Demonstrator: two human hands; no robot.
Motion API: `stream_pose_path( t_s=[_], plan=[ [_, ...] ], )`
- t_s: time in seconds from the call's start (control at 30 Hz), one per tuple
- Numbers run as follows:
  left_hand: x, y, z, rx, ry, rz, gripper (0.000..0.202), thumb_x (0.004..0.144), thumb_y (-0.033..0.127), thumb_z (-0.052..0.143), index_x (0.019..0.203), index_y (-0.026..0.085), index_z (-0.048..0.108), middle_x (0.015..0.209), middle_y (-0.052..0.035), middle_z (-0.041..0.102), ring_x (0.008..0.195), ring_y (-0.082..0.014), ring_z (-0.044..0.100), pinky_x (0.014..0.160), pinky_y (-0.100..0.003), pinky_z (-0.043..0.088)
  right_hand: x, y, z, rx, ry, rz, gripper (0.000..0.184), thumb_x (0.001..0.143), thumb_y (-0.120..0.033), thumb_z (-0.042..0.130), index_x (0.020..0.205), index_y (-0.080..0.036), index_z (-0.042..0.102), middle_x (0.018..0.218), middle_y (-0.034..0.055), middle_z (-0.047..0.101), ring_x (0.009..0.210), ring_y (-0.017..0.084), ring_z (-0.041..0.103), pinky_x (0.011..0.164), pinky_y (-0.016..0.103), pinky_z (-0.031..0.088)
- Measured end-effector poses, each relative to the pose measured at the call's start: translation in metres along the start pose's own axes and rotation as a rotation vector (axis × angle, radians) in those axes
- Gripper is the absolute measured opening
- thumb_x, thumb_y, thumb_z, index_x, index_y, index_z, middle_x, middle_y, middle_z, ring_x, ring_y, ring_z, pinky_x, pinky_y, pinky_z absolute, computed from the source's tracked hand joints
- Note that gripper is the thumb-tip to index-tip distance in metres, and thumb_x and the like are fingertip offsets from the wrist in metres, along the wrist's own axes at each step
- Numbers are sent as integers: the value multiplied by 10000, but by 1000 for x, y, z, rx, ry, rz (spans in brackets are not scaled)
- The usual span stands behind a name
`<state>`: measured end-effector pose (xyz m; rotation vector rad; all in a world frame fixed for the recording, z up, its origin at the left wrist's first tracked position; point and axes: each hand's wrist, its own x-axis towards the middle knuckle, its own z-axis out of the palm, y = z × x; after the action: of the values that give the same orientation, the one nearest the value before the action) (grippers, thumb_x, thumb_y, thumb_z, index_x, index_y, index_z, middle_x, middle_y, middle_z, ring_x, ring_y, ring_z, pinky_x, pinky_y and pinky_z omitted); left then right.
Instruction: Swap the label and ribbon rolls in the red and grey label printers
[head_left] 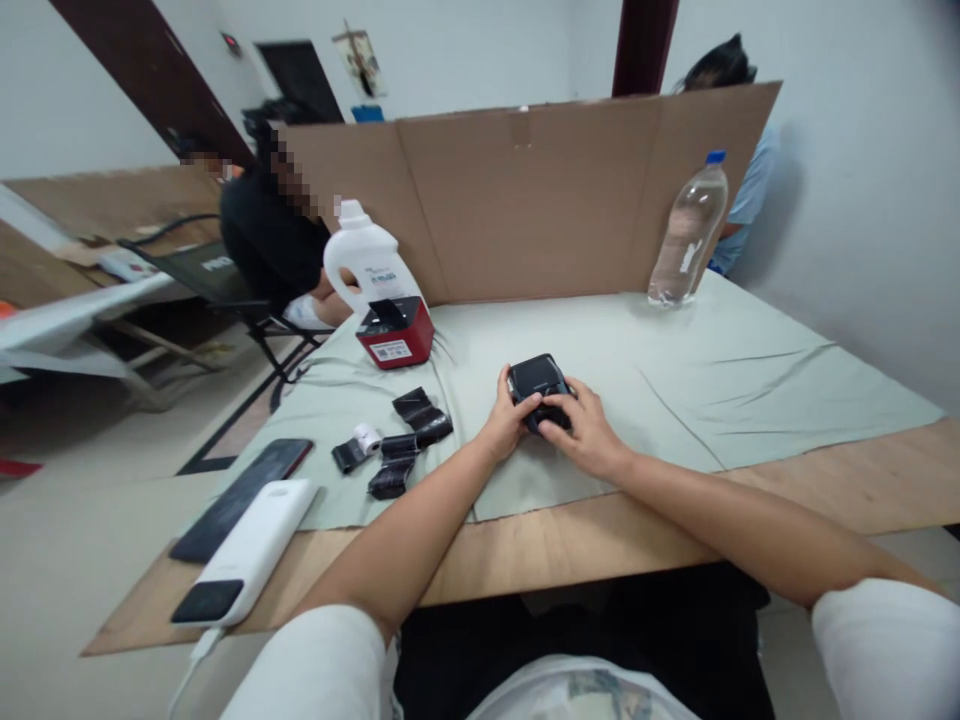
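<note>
A small black device (pixel 537 380) rests on the pale green cloth (pixel 675 370) in the middle of the table. My left hand (pixel 506 420) grips its left side, fingers curled round it. My right hand (pixel 585 432) holds its near right side, thumb and fingers pressed against it. To the left lie several black strips of curled material (pixel 409 445) and a small white roll (pixel 367 438).
A red and black box (pixel 395 332) and a white jug (pixel 365 258) stand at the back left. A clear water bottle (pixel 688 232) stands back right before a cardboard screen (pixel 525 190). A black phone (pixel 244 497) and white power bank (pixel 247 550) lie near left. Other people sit behind.
</note>
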<state>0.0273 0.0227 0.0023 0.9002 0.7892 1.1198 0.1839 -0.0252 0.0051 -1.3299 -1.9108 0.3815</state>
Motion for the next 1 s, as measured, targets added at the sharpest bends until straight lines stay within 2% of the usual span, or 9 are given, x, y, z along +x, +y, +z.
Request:
stream_pose_path(
  t_s=[0.07,0.13,0.23,0.3,0.37,0.47,0.57,0.8,1.0],
  plan=[
    [1,0,0,34,-23,-12,1183,637,281,835,1517,375,50,1325,-108,530,972,-223,651,763,-348,570,6,8,-5,167,90,88,518,886,-626,420,1189,-236,576,1313,150,492,1224,323,474,984,516,446],
    [1,-2,-1,70,-75,-4,1194,620,290,847,1518,371,64,1344,-113,517,1004,-235,644,814,-382,558,13,18,-8,306,142,210,618,844,-662,464,1280,-224,487,1321,161,486,1132,299,540,903,478,500],
    [2,-7,-2,170,-148,84,1167,615,320,855,1522,312,121,1341,-121,525,1122,-247,593,965,-413,485,17,30,-4,434,54,276,933,740,-691,596,1447,-185,256,1387,201,438,1148,301,549,950,473,479],
    [3,-10,-3,229,-161,142,1135,616,329,853,1517,288,165,1344,-122,524,1181,-250,555,1012,-401,450,15,35,1,495,-31,250,1024,740,-694,599,1485,-149,155,1351,204,478,1176,301,545,1010,473,442],
    [4,-9,-5,238,-167,117,1049,663,368,811,1508,314,191,1342,-112,524,1129,-246,584,939,-389,500,12,39,4,535,-62,219,1013,770,-695,566,1498,-151,119,1340,186,495,1207,293,534,1043,462,423],
    [7,-5,-8,165,-219,-16,857,763,436,668,1491,368,220,1272,-87,561,848,-203,671,694,-347,567,10,44,5,561,-54,205,957,793,-679,552,1499,-197,123,1363,154,480,1223,272,524,1053,450,420],
    [8,-1,-10,110,-262,-55,811,759,369,623,1476,370,246,1174,-59,597,648,-152,667,573,-312,558,10,47,4,583,-33,228,932,783,-652,587,1481,-197,169,1310,152,515,1178,274,548,1023,465,442],
    [8,1,-10,90,-253,-68,778,755,310,682,1435,355,307,1032,-22,633,619,-143,679,573,-299,570,10,52,-2,564,-31,252,958,722,-627,678,1455,-208,224,1165,138,602,1049,279,608,956,496,472],
    [8,2,-9,86,-213,-91,814,755,319,700,1448,343,275,887,11,633,569,-129,655,541,-264,552,17,55,-21,667,-208,219,943,751,-550,569,1500,-161,150,1249,156,588,1131,299,588,975,484,453]
  ],
)
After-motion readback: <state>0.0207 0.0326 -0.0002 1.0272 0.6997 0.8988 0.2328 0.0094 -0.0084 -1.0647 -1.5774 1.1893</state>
